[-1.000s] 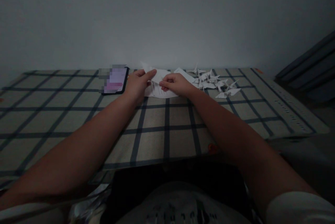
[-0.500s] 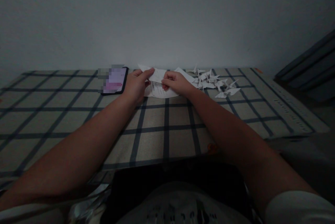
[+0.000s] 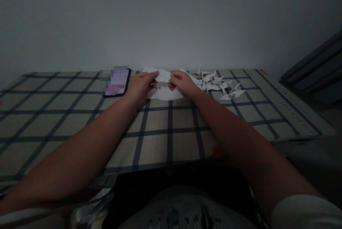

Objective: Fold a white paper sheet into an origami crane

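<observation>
A creased white paper (image 3: 162,75) is stretched between my two hands near the back of the table. My left hand (image 3: 141,83) pinches its left part between thumb and fingers. On the right side, my right hand (image 3: 181,82) grips the edge with curled fingers. Beneath them lies another white sheet with dark print (image 3: 166,92), partly covered by the held paper. Several folded white paper cranes (image 3: 213,81) are heaped just right of my right hand, next to a flat piece of white paper (image 3: 191,75).
A phone (image 3: 117,82) with a lit pink and purple screen lies left of my left hand. The checked tablecloth (image 3: 156,147) covers the table, which meets a grey wall (image 3: 171,18). Dark slanted panels (image 3: 320,68) stand at the far right.
The held paper has shifted and lies flatter, its upper left corner no longer raised to a point. My right hand has moved slightly right, and my left thumb a little right too.
</observation>
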The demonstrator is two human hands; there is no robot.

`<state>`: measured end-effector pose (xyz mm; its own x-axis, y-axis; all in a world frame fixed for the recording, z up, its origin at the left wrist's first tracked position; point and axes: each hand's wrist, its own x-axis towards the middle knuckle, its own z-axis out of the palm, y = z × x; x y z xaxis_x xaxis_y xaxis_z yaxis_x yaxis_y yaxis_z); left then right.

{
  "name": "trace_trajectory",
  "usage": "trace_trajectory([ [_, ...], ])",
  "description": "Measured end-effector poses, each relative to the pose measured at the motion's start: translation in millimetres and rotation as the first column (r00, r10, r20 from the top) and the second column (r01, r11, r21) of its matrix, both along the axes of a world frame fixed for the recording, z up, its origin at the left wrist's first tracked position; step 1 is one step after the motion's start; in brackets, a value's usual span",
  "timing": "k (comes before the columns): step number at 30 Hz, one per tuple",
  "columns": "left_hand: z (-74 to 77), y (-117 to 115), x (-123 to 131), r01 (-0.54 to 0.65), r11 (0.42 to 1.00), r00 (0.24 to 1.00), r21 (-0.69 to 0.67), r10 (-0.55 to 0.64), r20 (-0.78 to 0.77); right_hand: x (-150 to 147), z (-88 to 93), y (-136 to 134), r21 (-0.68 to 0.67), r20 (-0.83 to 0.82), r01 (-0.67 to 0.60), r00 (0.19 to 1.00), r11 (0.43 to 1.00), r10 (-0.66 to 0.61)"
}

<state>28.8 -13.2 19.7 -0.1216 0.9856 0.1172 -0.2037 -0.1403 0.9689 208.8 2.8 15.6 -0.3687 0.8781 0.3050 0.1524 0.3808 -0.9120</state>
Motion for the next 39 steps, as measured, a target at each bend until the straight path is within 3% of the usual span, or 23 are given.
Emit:
trace_trajectory([
  [3,-0.5,2,0,-0.035,0.999,0.999,-0.015,0.034,-0.032,0,-6.1,6,0.034,0.031,0.064,0.997,0.997,-0.065],
  [7,-1.9,3,1,-0.080,0.996,0.996,-0.043,0.078,-0.042,0,-8.6,10,0.249,0.018,0.141,0.989,0.958,-0.150],
  [10,-3.4,-1,3,-0.006,0.998,0.999,-0.067,0.003,-0.051,1,-4.4,6,0.329,0.092,0.080,0.989,0.941,-0.117],
  [16,-7.8,-3,3,0.043,0.995,0.992,-0.088,-0.053,-0.111,2,-0.1,2,0.381,0.215,-0.053,0.976,0.923,-0.033],
  [39,-5.1,-4,5,-0.008,0.996,0.994,-0.085,-0.001,-0.107,4,0.6,0,0.404,0.223,-0.008,0.971,0.915,-0.090],
])
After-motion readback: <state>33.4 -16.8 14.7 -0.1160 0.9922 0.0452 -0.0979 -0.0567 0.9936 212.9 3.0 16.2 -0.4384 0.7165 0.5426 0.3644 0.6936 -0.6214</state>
